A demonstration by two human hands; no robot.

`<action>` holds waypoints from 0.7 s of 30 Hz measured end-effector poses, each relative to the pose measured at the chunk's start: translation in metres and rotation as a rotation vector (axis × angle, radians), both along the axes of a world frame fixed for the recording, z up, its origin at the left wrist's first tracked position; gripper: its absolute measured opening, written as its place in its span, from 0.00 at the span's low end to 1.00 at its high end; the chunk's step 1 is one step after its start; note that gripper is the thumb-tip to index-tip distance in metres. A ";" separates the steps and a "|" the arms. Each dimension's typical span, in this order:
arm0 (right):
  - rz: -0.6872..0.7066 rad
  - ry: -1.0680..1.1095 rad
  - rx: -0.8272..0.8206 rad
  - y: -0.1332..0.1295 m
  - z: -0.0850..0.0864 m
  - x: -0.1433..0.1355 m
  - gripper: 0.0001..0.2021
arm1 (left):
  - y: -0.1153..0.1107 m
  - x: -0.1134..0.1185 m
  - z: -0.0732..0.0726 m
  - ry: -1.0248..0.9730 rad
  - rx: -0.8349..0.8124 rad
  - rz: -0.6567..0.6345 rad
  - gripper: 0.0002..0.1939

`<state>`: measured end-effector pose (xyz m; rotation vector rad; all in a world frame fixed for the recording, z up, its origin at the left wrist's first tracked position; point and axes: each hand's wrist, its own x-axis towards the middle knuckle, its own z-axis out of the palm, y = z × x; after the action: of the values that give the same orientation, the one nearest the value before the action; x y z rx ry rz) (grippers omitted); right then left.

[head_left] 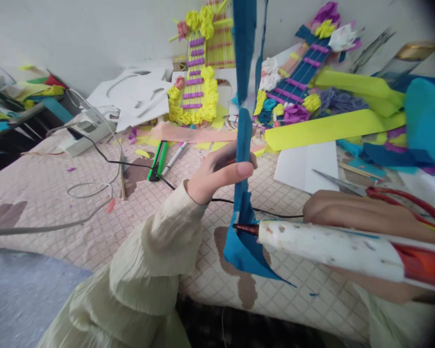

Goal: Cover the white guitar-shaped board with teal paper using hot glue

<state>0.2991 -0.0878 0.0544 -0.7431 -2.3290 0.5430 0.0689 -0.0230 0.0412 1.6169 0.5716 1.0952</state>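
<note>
My left hand [215, 174] is closed around an upright strip wrapped in blue crepe paper [244, 130], thumb on the near side. The strip runs up past the top of the view, with a white part showing along its upper right. At its lower end a loose flap of blue paper [241, 253] spreads out to a point. My right hand [358, 212] grips a white and red glue gun [329, 249]. The dark nozzle [247, 229] is at the strip's lower end, above the flap; whether it touches, I cannot tell.
Decorated paper instruments, one yellow [199, 82] and one blue [300, 79], lean at the wall. Scissors [340, 183] lie near my right hand. A green cutter [157, 162], a power strip [89, 130], cables and yellow paper [322, 128] lie on the quilted tabletop [50, 193].
</note>
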 end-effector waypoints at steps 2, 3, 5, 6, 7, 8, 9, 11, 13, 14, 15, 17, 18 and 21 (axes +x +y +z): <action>0.027 -0.017 0.008 0.002 0.001 0.003 0.08 | 0.001 -0.001 0.000 0.017 0.010 -0.020 0.23; 0.036 -0.016 0.013 0.003 0.000 0.004 0.07 | 0.001 -0.001 0.000 0.023 0.014 -0.022 0.24; 0.044 0.010 0.034 0.005 -0.002 0.004 0.06 | 0.001 -0.001 0.001 0.036 0.014 -0.019 0.24; 0.046 0.025 0.047 0.005 -0.003 0.004 0.06 | 0.000 -0.001 0.002 0.044 0.011 -0.023 0.25; 0.048 0.038 0.062 0.006 -0.005 0.004 0.05 | -0.001 -0.001 0.002 0.050 0.005 -0.033 0.24; 0.053 0.047 0.076 0.007 -0.006 0.004 0.05 | -0.001 -0.001 0.003 0.054 0.000 -0.046 0.24; 0.051 0.054 0.087 0.007 -0.007 0.004 0.05 | -0.002 -0.001 0.003 0.053 -0.007 -0.057 0.24; 0.060 0.057 0.096 0.009 -0.007 0.004 0.04 | -0.003 0.000 0.003 0.034 -0.027 -0.057 0.23; 0.077 0.044 0.092 0.010 -0.006 0.005 0.04 | -0.005 0.000 0.004 0.010 -0.051 -0.046 0.22; 0.086 0.033 0.089 0.011 -0.005 0.005 0.03 | -0.005 0.000 0.004 0.005 -0.062 -0.051 0.22; 0.098 0.021 0.087 0.012 -0.005 0.006 0.03 | -0.005 0.000 0.004 0.006 -0.071 -0.063 0.22; 0.093 0.020 0.082 0.012 -0.005 0.005 0.03 | -0.006 0.000 0.005 0.016 -0.083 -0.091 0.22; 0.085 0.033 0.082 0.011 -0.005 0.005 0.03 | -0.006 0.001 0.005 0.015 -0.086 -0.092 0.22; 0.035 0.054 0.067 0.007 -0.006 0.004 0.06 | -0.008 0.002 0.005 -0.015 -0.093 -0.039 0.22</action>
<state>0.3030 -0.0810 0.0484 -0.6503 -2.3024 0.4918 0.0709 -0.0306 0.0464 1.5324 0.5707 1.0369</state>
